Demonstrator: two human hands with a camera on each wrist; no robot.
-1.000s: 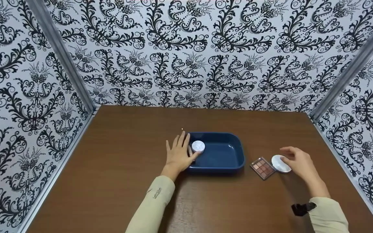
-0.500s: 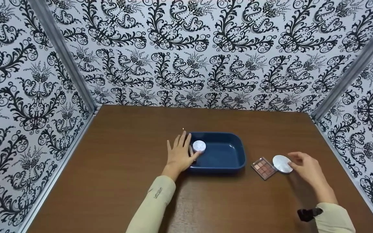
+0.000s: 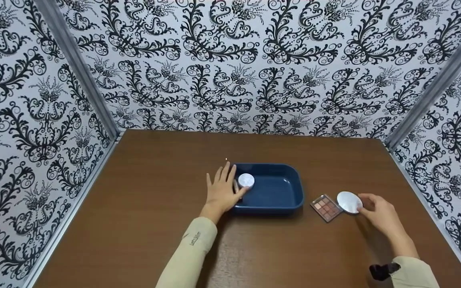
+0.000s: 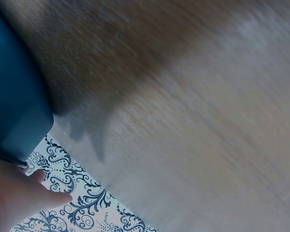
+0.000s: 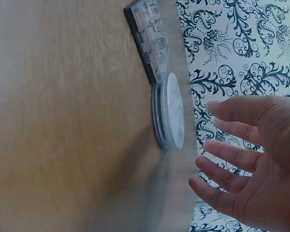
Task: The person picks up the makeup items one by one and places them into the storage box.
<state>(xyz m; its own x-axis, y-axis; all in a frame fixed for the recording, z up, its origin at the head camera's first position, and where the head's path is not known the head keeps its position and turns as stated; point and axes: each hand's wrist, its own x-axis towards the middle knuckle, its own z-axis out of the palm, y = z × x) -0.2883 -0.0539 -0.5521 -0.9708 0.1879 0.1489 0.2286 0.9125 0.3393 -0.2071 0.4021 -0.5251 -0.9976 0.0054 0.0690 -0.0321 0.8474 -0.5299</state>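
Observation:
My left hand (image 3: 220, 193) rests over the left end of a blue rectangular dish (image 3: 299, 196), its fingers spread and straight, the thumb reaching inside. Beside that thumb, in the dish, sits a small round white-topped item (image 3: 246, 180); a slim object next to it is partly hidden by the hand. My right hand (image 3: 384, 216) hovers at the right side of a round compact with a white lid (image 3: 349, 202). In the right wrist view the loosely bent fingers stand apart from the compact (image 5: 173, 113), holding nothing. An eyeshadow palette (image 3: 326, 208) lies against the compact's left side.
Brown wooden table (image 3: 154, 180) under everything. Patterned black-and-white walls (image 3: 222, 72) enclose it at the back and both sides, with grey metal posts at the corners. A dark strap piece (image 3: 383, 271) hangs at the right cuff.
My right hand has drawn back to the right, off the compact it was over. The left hand stays in place on the dish. Compact and palette show hardly any shift.

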